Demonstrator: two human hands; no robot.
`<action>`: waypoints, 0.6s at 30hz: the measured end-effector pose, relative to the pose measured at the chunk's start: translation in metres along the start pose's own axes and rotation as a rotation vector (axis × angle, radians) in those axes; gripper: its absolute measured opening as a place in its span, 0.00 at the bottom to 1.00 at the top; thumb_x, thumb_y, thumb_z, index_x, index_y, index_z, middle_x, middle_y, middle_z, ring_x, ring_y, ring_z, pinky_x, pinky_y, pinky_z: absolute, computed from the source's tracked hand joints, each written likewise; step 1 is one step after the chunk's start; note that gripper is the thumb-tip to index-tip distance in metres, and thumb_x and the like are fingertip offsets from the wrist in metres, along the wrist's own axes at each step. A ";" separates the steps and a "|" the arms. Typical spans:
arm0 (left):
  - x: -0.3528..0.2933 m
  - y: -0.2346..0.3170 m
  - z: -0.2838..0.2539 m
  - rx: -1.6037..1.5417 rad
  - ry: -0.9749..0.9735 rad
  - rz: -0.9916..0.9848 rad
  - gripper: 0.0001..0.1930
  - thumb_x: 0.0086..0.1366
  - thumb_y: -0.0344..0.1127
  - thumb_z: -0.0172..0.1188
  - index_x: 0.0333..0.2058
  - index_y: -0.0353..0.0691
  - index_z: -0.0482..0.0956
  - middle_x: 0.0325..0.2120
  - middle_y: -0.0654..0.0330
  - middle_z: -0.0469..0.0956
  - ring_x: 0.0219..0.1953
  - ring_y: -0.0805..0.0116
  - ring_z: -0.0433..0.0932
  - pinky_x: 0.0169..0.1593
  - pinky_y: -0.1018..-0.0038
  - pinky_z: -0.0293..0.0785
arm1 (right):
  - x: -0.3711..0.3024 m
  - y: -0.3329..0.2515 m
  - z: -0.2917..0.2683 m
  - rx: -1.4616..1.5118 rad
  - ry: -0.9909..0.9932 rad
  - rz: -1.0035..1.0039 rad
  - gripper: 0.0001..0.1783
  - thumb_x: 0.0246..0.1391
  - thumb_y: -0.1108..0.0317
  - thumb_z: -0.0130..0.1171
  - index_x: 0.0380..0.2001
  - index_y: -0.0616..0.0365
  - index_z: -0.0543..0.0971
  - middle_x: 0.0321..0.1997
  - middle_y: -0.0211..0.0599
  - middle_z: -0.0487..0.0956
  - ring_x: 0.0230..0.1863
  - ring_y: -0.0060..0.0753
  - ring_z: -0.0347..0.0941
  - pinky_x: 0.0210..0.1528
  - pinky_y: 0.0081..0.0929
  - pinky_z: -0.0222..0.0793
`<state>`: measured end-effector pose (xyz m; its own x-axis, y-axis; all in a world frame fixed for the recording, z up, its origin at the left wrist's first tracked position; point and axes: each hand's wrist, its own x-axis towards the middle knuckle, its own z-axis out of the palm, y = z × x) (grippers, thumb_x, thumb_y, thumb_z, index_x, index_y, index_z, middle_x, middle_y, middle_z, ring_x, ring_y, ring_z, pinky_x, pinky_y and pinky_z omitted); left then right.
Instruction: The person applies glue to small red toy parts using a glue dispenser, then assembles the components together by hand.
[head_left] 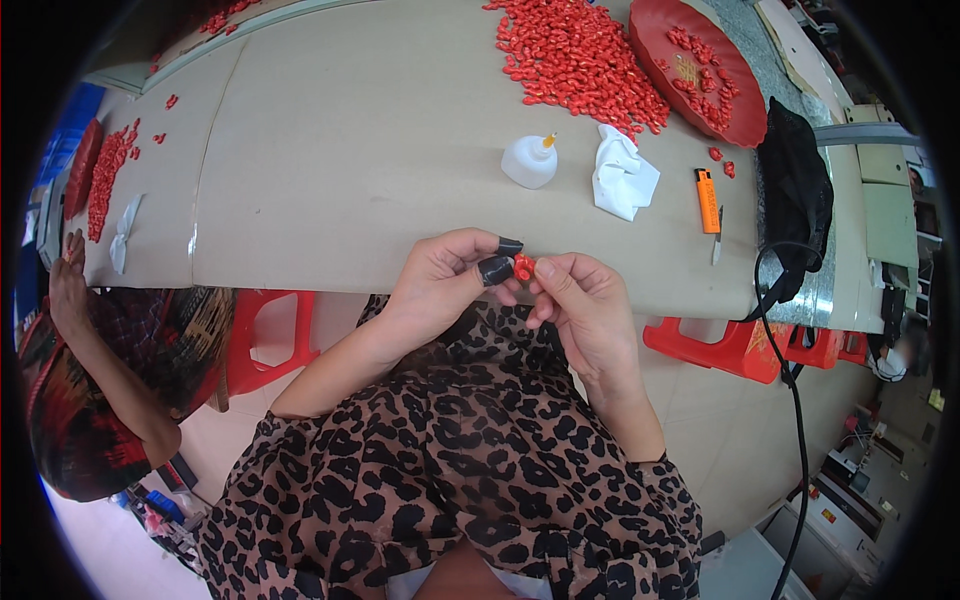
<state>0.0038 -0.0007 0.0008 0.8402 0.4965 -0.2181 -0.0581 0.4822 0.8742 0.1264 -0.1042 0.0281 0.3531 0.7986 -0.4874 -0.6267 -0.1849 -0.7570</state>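
Between both hands, just over the table's near edge, is a small glossy red piece (523, 267) with a rounded, lobed shape; its exact kind I cannot make out. My left hand (447, 277), black tape around its thumb and a fingertip, pinches the piece from the left. From the other side the thumb and fingers of my right hand (580, 300) grip it too. Beyond the hands stands a white squeeze bottle (530, 162) with a yellowish tip. A crumpled white tissue (624, 175) lies beside it. Further right are an orange utility knife (707, 200) and two loose red pieces.
A heap of similar red pieces (575, 60) covers the table's far side, next to a red scalloped tray (655, 45) holding more. Right of them lies a black cloth bag (795, 190) with a dark cable. At left, a co-worker's hand (70, 290) is near another red pile (105, 185). Red stools (715, 345) stand below.
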 end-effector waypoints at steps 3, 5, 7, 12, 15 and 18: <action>0.000 -0.001 0.000 -0.055 -0.006 0.007 0.07 0.57 0.26 0.48 0.34 0.31 0.70 0.28 0.57 0.74 0.28 0.73 0.74 0.32 0.81 0.72 | -0.001 0.000 0.001 0.006 0.003 -0.005 0.09 0.48 0.70 0.52 0.27 0.67 0.72 0.22 0.34 0.72 0.18 0.16 0.66 0.21 0.16 0.69; 0.000 -0.002 0.000 -0.089 -0.008 0.014 0.07 0.57 0.25 0.48 0.34 0.31 0.70 0.28 0.58 0.74 0.28 0.75 0.74 0.32 0.82 0.72 | -0.001 0.001 0.002 0.008 -0.003 -0.010 0.09 0.48 0.70 0.52 0.27 0.67 0.72 0.23 0.34 0.72 0.18 0.16 0.65 0.21 0.16 0.69; 0.000 -0.002 -0.001 -0.077 -0.007 0.014 0.07 0.57 0.24 0.47 0.34 0.31 0.70 0.28 0.58 0.74 0.28 0.75 0.73 0.32 0.82 0.72 | -0.001 0.001 0.003 0.014 0.000 -0.027 0.09 0.48 0.70 0.52 0.28 0.68 0.72 0.23 0.34 0.72 0.18 0.17 0.66 0.21 0.17 0.69; -0.001 -0.003 -0.004 -0.049 -0.025 0.033 0.07 0.57 0.24 0.47 0.34 0.31 0.70 0.28 0.59 0.74 0.28 0.75 0.73 0.34 0.82 0.72 | -0.001 0.003 0.004 -0.003 -0.005 -0.040 0.08 0.48 0.71 0.51 0.28 0.68 0.72 0.23 0.35 0.72 0.18 0.17 0.66 0.22 0.17 0.69; -0.001 -0.003 -0.004 -0.046 -0.031 0.042 0.07 0.57 0.23 0.47 0.34 0.31 0.69 0.28 0.59 0.74 0.28 0.76 0.73 0.35 0.81 0.71 | -0.001 0.003 0.004 -0.016 -0.014 -0.052 0.09 0.48 0.71 0.51 0.29 0.68 0.72 0.24 0.36 0.73 0.19 0.18 0.66 0.23 0.17 0.69; 0.000 -0.003 -0.004 -0.059 -0.047 0.045 0.07 0.57 0.23 0.46 0.34 0.31 0.69 0.29 0.59 0.73 0.29 0.76 0.73 0.36 0.81 0.71 | -0.002 0.001 0.005 -0.024 -0.009 -0.062 0.09 0.48 0.71 0.51 0.29 0.68 0.72 0.25 0.37 0.73 0.19 0.18 0.66 0.23 0.17 0.69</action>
<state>0.0020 0.0006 -0.0040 0.8604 0.4846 -0.1577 -0.1266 0.5029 0.8550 0.1211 -0.1028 0.0303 0.3846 0.8138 -0.4357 -0.5869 -0.1488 -0.7959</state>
